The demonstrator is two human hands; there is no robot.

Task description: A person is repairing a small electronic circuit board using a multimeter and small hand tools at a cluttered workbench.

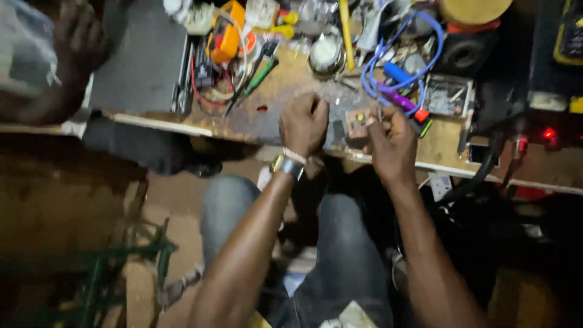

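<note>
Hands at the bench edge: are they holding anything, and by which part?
The right hand pinches a small brown circuit board by its right edge, together with a thin metal tool. The left hand is a closed fist beside the board; whether it grips anything cannot be told.

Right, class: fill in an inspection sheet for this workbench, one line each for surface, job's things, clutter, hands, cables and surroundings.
Surface: worn wooden bench, stained, crowded along the back.
Job's things: small brown circuit board at the bench's front edge, between both hands.
Clutter: orange meter, green-handled tool, round metal tin, small parts tray.
Hands: left hand fisted beside the board; right hand touches the board; grip unclear.
Cables: blue cable looped; red wire near the meter.
Surroundings: dim; red indicator light; another person's hand at far left.
</note>
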